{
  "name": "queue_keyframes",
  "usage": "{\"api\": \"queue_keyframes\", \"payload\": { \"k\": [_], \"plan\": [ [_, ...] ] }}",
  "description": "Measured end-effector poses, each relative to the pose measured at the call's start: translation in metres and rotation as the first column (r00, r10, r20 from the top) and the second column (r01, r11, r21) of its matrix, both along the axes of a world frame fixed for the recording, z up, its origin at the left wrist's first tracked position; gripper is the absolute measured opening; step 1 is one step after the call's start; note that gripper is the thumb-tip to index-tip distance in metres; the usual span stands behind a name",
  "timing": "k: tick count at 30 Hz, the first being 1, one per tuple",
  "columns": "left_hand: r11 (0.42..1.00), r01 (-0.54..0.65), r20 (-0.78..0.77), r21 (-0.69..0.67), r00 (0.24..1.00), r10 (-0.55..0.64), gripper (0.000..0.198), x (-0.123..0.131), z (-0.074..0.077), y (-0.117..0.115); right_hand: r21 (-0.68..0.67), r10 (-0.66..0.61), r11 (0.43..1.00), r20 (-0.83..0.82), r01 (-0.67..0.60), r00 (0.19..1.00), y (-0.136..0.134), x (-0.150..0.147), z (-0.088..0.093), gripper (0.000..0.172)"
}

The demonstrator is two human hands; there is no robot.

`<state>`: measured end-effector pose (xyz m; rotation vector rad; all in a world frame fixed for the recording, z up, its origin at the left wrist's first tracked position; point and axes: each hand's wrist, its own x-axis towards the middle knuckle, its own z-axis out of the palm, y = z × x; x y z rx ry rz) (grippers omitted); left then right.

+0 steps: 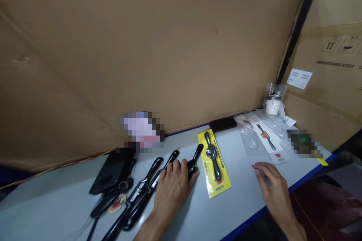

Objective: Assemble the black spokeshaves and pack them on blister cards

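My left hand [172,188] rests on the white table [240,188], fingers curled over a black tool [195,160] whose handle sticks out toward the back. Beside it to the right lies a yellow card [210,184] with another black tool [213,156] packed on it. Two long black tools [141,192] lie just left of that hand. My right hand [271,184] lies flat on the table near the front edge, fingers stretched out, holding nothing.
Clear bags and white cards with tools [267,137] lie at the back right, with a bagged part [273,101] leaning on the cardboard wall [141,45]. A black phone [223,124] lies by the wall. Black pouches and a keyring [113,177] sit at left. Boxes [330,64] stand at right.
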<state>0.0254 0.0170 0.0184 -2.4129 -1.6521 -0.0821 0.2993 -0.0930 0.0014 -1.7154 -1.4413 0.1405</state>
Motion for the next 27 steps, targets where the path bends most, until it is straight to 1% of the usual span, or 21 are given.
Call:
{"api": "queue_keyframes", "payload": {
  "k": [2,5,8,11,14,15,17,19,21,23,24,25,26,27],
  "plan": [
    [0.998,-0.024,-0.001,-0.050,1.000,0.024,0.041,0.000,0.001,0.001,-0.024,-0.047,0.998,0.088,0.050,0.995,0.008,0.007,0.000,0.031],
    [0.996,-0.037,0.037,-0.083,0.998,0.041,0.036,-0.004,-0.002,0.005,-0.083,-0.102,0.988,0.257,0.127,0.961,0.024,0.017,-0.001,0.036],
    [0.994,-0.036,0.100,-0.105,0.994,0.047,0.035,-0.008,-0.003,0.009,-0.155,-0.064,0.979,0.385,0.134,0.921,0.042,0.018,-0.006,0.045],
    [0.990,-0.038,0.139,-0.139,0.989,0.058,0.036,-0.010,-0.004,0.010,-0.242,-0.015,0.961,0.449,0.137,0.894,0.051,0.011,-0.011,0.048],
    [0.989,-0.032,0.180,-0.144,0.982,0.058,0.038,-0.011,-0.004,0.010,-0.291,0.020,0.948,0.452,0.126,0.892,0.042,0.003,-0.010,0.048],
    [0.989,-0.033,0.207,-0.147,0.976,0.063,0.038,-0.011,-0.005,0.010,-0.287,0.024,0.951,0.443,0.116,0.896,0.036,0.002,-0.008,0.045],
    [0.983,-0.052,0.265,-0.176,0.959,0.098,0.038,-0.013,-0.005,0.011,-0.262,0.014,0.959,0.407,0.103,0.914,0.021,0.000,-0.001,0.034],
    [0.970,-0.086,0.313,-0.227,0.937,0.157,0.039,-0.016,-0.006,0.013,-0.220,-0.043,0.967,0.354,0.127,0.934,0.011,0.001,0.008,0.029],
    [0.954,-0.112,0.354,-0.278,0.911,0.211,0.040,-0.019,-0.006,0.017,-0.171,-0.127,0.967,0.314,0.188,0.941,0.007,0.001,0.013,0.028],
    [0.945,-0.108,0.447,-0.308,0.861,0.244,0.042,-0.021,-0.006,0.022,-0.151,-0.186,0.958,0.319,0.244,0.929,0.012,-0.001,0.014,0.028],
    [0.943,-0.093,0.524,-0.320,0.812,0.258,0.044,-0.022,-0.006,0.024,-0.158,-0.194,0.953,0.342,0.260,0.920,0.016,-0.002,0.012,0.031],
    [0.938,-0.077,0.612,-0.338,0.739,0.281,0.049,-0.021,-0.007,0.025,-0.173,-0.195,0.946,0.370,0.274,0.908,0.020,-0.004,0.010,0.034],
    [0.927,-0.050,0.702,-0.371,0.638,0.316,0.055,-0.020,-0.006,0.026,-0.189,-0.192,0.940,0.399,0.285,0.897,0.025,-0.005,0.007,0.038],
    [0.908,-0.010,0.775,-0.419,0.516,0.363,0.062,-0.018,-0.005,0.026,-0.198,-0.196,0.933,0.418,0.300,0.887,0.030,-0.006,0.004,0.041]
  ]
}}
